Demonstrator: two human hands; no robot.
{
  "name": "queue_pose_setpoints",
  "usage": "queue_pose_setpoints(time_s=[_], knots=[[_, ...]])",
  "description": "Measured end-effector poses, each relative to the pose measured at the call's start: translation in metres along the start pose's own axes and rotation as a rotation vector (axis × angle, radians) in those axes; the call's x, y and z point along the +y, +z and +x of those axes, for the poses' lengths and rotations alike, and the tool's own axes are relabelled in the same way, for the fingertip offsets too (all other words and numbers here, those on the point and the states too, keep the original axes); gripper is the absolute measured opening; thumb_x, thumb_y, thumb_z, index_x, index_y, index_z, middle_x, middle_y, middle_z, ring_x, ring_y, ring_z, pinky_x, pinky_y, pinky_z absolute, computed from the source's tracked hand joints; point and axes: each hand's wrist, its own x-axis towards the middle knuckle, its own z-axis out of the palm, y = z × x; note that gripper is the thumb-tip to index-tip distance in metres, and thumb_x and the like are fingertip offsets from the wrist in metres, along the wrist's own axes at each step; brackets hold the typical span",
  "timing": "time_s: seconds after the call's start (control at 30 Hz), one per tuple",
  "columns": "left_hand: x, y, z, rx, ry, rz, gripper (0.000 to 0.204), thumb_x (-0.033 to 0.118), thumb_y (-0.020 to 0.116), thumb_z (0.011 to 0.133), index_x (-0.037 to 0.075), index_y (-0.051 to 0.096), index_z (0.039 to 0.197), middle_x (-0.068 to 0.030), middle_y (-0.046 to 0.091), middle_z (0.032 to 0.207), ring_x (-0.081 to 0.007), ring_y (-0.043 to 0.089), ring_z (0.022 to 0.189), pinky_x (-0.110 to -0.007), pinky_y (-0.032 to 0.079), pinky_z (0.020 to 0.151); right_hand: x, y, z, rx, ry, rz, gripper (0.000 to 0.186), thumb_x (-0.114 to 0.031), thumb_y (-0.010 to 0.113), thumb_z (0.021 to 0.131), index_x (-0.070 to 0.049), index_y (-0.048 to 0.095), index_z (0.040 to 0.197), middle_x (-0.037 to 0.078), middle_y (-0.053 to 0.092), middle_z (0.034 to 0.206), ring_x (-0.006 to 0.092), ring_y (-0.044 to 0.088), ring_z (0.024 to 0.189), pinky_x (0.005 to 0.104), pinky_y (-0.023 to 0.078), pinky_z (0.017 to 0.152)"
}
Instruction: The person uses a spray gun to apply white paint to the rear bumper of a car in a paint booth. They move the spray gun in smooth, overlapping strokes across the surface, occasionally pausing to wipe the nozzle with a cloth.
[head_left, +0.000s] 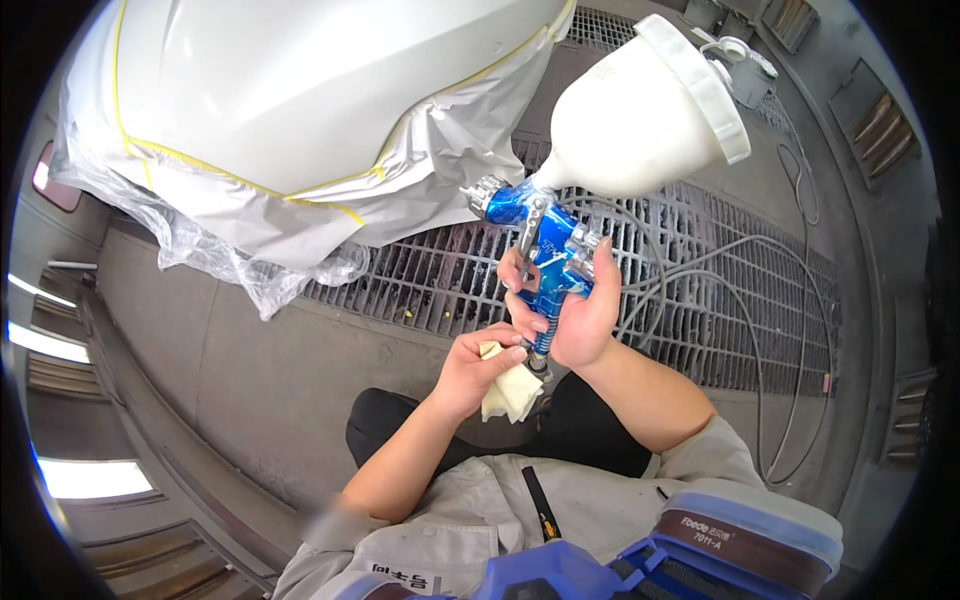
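One masked car body panel (300, 90), white and glossy, is seen at upper left; it is edged with yellow masking tape (220, 178) and draped with clear plastic sheeting (250, 260) that hangs toward the floor. A metal floor grating (440, 280) is laid below it and runs to the right. At centre, the left hand (475, 370) is closed around one folded pale cloth (512, 392), which is pressed against the base of the handle of one blue spray gun (545, 260). The gun is gripped by the right hand (575, 310), fingers wrapped round the handle, with one finger laid near the trigger. One white paint cup (640, 110) with a lid is mounted on top of the gun and tilted to the right, hiding part of the grating. Thin hoses (770, 300), whose number cannot be told, are looped over the grating at right. A grey work uniform (480, 510) and one blue respirator (700, 550) are seen at the lower edge
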Motion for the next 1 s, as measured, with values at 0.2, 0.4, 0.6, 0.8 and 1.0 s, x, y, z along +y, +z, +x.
queue_pose_setpoints(time_s=[0.2,0.4,0.6,0.8,1.0], knots=[[0.0,0.0027,-0.0011,0.012,-0.02,-0.017,0.01,0.005,0.069,0.097,0.0,0.071,0.105,-0.0033,0.067,0.109,-0.0109,0.063,0.096,-0.026,0.051,0.084,-0.0004,0.0001,-0.0013,0.026,0.02,-0.013,0.09,-0.082,0.021,0.093,0.002,0.051,0.11,0.009,0.055,0.093,0.0099,0.042,0.049,0.0255,0.037,0.046],[0.0014,0.0028,-0.003,0.022,-0.077,-0.036,0.01,0.007,0.068,0.098,0.001,0.071,0.106,-0.0025,0.068,0.109,-0.01,0.064,0.092,-0.025,0.052,0.081,-0.0009,0.0023,-0.0011,0.041,0.039,-0.041,0.09,-0.083,0.019,0.092,0.001,0.05,0.104,0.007,0.054,0.092,0.0094,0.042,0.048,0.0257,0.036,0.045],[-0.0019,0.0021,-0.0033,0.029,-0.032,-0.03,0.011,0.008,0.07,0.098,0.001,0.071,0.106,-0.002,0.068,0.109,-0.0094,0.064,0.093,-0.025,0.052,0.081,-0.0022,0.0072,-0.0015,0.041,0.037,-0.082,0.091,-0.083,0.018,0.092,0.001,0.05,0.104,0.007,0.055,0.091,0.0092,0.041,0.048,0.0257,0.036,0.045],[0.0011,0.0008,-0.0061,0.024,-0.037,-0.025,0.011,0.008,0.069,0.098,0.0,0.072,0.105,-0.0017,0.068,0.109,-0.0095,0.064,0.094,-0.026,0.052,0.082,0.0,0.009,-0.0011,0.045,0.035,-0.095,0.092,-0.084,0.017,0.092,0.001,0.05,0.107,0.007,0.055,0.092,0.0091,0.041,0.048,0.0257,0.036,0.045],[0.0032,0.0022,-0.0062,0.009,-0.051,-0.024,0.013,0.009,0.067,0.099,0.0,0.072,0.108,-0.0012,0.068,0.107,-0.0091,0.064,0.092,-0.025,0.051,0.081,0.0001,0.0081,0.0001,0.046,0.046,-0.077,0.09,-0.083,0.018,0.093,-0.001,0.049,0.106,0.007,0.054,0.091,0.0093,0.04,0.048,0.0259,0.036,0.045]])
